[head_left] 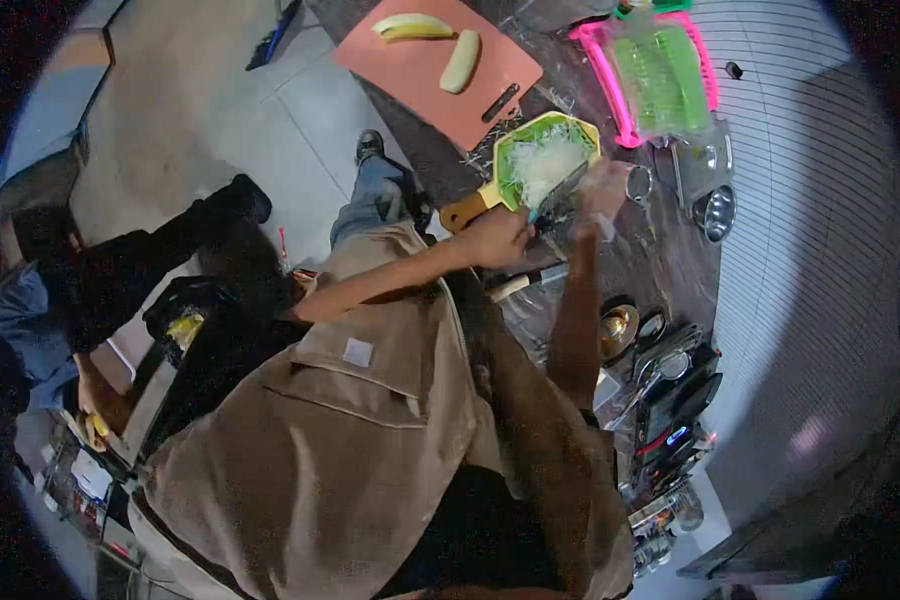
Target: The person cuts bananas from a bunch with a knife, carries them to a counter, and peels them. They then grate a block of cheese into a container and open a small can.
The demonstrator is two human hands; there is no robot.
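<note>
A yellow-rimmed green bowl (518, 145) with a wooden handle holds a pile of pale shreds (550, 165). At the bowl's near edge, my left hand (500, 238) is closed round the blue end of a narrow dark tool (560, 190), which slants over the rim. My right hand (602, 190) is beside the tool and the bowl's right edge, smeared by motion; its fingers and anything in them cannot be made out. A knife (515, 288) with a pale handle lies below my hands. Two pale peeled pieces (460, 62) rest on the pink cutting board (390, 75).
A pink basket (625, 115) with green contents in clear wrap stands upper right, near a metal bowl (714, 213) and a cup (638, 183). Utensils and dishes crowd the lower right counter. At the left are another person's hand (100, 395) and a black bag (175, 300).
</note>
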